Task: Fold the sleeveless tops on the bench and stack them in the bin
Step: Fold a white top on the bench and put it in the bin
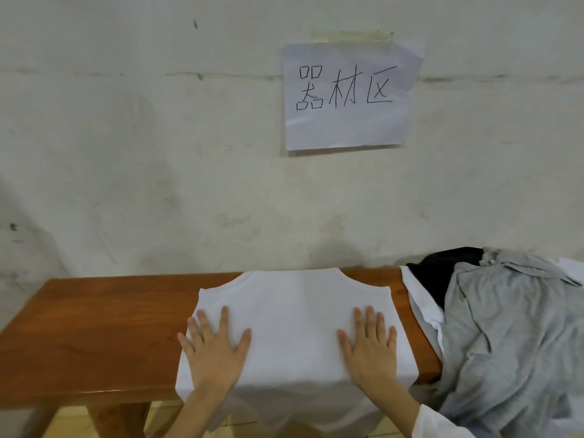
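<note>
**Smoothing the white top before the first fold**

Pressing the white sleeveless top flat onto the bench with the left hand and the right hand, well apart, one near each side edge. Palms down, fingers straight and spread, gripping nothing. Placed so probably to push out wrinkles and to stop the cloth from sliding, because of the lower part hanging over the front edge. Neck end toward the wall. No fold visible yet, so judged as the step just before folding.

At the right end of the bench, a loose heap: a grey garment on top, a black one behind, a white one beneath. Set aside probably to leave room for working.

No bin anywhere in view, so impossible to tell its place or contents. On the wall above, a paper sign with handwritten characters.
</note>
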Tool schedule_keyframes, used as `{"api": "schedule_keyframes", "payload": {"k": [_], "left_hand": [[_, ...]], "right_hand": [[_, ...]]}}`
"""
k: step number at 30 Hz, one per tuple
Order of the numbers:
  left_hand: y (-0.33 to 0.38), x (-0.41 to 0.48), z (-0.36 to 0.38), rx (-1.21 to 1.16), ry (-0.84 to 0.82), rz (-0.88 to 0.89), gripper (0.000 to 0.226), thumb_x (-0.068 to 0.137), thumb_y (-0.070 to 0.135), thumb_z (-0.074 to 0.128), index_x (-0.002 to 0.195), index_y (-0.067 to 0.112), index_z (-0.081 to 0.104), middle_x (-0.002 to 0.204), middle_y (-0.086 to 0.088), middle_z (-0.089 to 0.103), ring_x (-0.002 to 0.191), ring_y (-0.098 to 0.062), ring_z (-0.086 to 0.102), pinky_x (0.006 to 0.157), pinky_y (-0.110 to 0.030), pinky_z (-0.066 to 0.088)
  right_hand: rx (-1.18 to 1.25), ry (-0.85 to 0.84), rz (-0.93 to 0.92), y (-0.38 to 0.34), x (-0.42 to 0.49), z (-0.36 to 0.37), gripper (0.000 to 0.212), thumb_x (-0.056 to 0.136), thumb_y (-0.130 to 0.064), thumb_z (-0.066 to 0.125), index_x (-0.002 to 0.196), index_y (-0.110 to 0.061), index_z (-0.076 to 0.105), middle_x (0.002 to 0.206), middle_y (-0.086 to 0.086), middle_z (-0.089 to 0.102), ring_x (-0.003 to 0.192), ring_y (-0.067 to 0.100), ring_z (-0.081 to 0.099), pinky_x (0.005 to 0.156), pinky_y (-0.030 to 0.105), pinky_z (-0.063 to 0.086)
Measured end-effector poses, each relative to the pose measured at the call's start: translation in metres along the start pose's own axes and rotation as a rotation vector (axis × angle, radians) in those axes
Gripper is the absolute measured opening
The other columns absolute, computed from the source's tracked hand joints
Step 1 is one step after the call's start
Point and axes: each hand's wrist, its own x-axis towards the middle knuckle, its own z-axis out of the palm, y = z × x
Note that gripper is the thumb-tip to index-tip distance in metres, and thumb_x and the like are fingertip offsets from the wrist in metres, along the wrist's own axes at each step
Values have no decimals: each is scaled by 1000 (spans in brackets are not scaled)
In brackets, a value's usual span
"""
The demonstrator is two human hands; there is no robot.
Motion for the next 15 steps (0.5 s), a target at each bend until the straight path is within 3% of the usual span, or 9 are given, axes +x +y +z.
{"api": "schedule_keyframes", "payload": {"k": [2,4,5,6,7,8,9,12,15], "left_hand": [[-1,1,-2,16,-37,-10,82,82,76,-1,150,31,-11,157,-17,-16,144,-37,-16,106,-50,-28],[0,1,-4,-9,-32,21,76,88,70,8,152,30,1,159,-17,-5,145,-37,-9,97,-47,-36],[1,-4,-6,-52,36,72,72,90,64,15,151,27,18,158,-17,11,145,-38,5,103,-49,-29],[3,-11,-6,-134,135,162,64,91,56,25,143,22,41,149,-16,35,139,-38,29,113,-52,-7],[2,-21,-2,-230,244,295,51,91,47,34,124,18,60,129,-11,56,120,-33,53,111,-46,24],[3,-36,0,-328,343,435,36,90,38,38,103,20,66,105,-2,65,96,-21,63,93,-28,42],[5,-53,2,-409,355,569,25,89,33,40,91,25,63,86,6,63,77,-10,61,76,-14,40],[5,-95,22,-429,132,740,14,86,33,44,83,27,57,64,11,57,56,-3,49,52,-15,34],[-14,-96,63,-327,-197,500,19,93,34,43,83,25,56,73,7,59,64,-9,51,55,-20,37]], "right_hand": [[-4,-40,1,1,2,-5,95,59,-72,-38,139,-21,-32,149,3,-34,144,29,-20,113,47,-16],[22,-77,-21,3,2,-14,75,90,-64,-2,151,-22,-13,158,5,-18,146,29,-12,116,45,-9],[88,-60,-46,3,-1,-18,63,99,-53,15,152,-21,5,160,6,-2,147,28,0,117,42,-2],[214,-3,-77,3,-4,-21,51,101,-43,27,147,-20,26,157,6,20,145,25,19,118,37,9],[354,66,-104,3,-12,-24,37,101,-35,36,135,-22,45,146,2,42,134,18,39,115,30,23],[490,103,-137,1,-22,-28,26,100,-30,42,121,-25,56,129,-3,56,117,11,52,107,23,34],[591,86,-180,-2,-36,-31,18,99,-28,46,110,-26,60,114,-8,63,102,7,58,99,19,42],[667,-211,-299,-3,-74,-14,20,97,-29,49,98,-16,64,93,-1,67,82,10,63,82,23,53],[640,-500,-193,18,-81,30,21,97,-28,50,95,-12,64,88,3,69,77,11,67,70,18,55]]}}
